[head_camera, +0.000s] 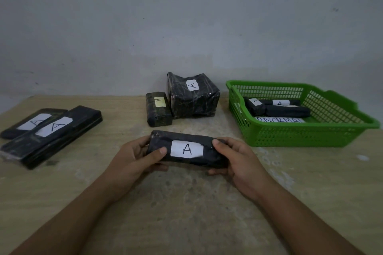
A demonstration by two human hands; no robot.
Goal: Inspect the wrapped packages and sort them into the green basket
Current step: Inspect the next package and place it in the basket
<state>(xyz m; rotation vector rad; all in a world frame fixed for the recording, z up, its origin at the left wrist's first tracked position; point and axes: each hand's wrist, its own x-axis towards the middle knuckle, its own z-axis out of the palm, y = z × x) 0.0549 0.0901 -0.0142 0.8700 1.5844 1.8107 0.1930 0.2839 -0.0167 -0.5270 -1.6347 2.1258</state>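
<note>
A long black wrapped package (186, 141) with a white label marked A is held just above the table in front of me. My left hand (134, 157) grips its left end, thumb on top. My right hand (236, 159) grips its right end the same way. The green basket (300, 134) stands at the right and holds three black packages (286, 111) plus a paper sheet with writing. A small package (158, 109) and a large blocky package (193, 95) sit at the back centre. Two flat long packages (51, 134) lie at the left.
The wooden table (186, 203) runs to a plain grey wall (186, 16) behind. Bare tabletop lies between my arms and in front of the basket.
</note>
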